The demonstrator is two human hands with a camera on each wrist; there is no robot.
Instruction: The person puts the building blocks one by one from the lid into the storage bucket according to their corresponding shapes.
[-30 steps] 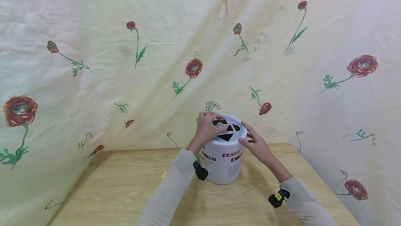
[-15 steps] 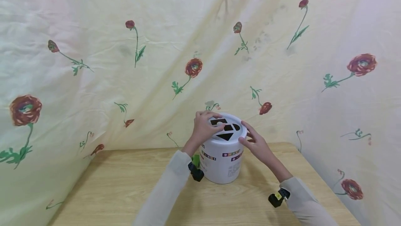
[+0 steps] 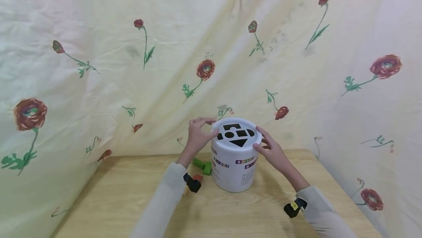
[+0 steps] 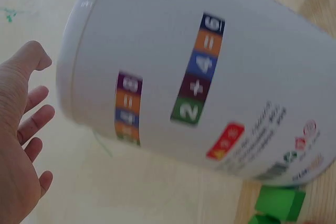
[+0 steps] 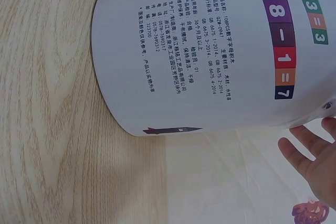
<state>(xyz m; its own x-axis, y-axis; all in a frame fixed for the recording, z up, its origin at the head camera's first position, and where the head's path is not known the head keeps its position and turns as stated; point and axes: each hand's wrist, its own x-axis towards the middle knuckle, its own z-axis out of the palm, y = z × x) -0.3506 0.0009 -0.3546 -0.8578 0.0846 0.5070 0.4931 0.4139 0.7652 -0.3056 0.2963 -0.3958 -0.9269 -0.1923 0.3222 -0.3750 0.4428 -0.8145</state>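
Bucket [image 3: 233, 175] right of center, white, shape cutouts [image 3: 241, 132] up top; left hand [image 3: 197, 136] kinda loosely spread beside it, gripping nothing, right hand [image 3: 273, 154] splayed against the rim [image 3: 235, 150].

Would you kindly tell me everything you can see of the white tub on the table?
The tub is a white cylinder, apparently plastic, standing upright on the wooden table. Its lid is on and has dark cut-outs, including a circle, a square and a triangle. Coloured sums such as 2 + 4 = 6 and small dark print mark it. The right hand touches the lid's edge; the left hand is close to the opposite side, contact unclear. Its contents cannot be seen.
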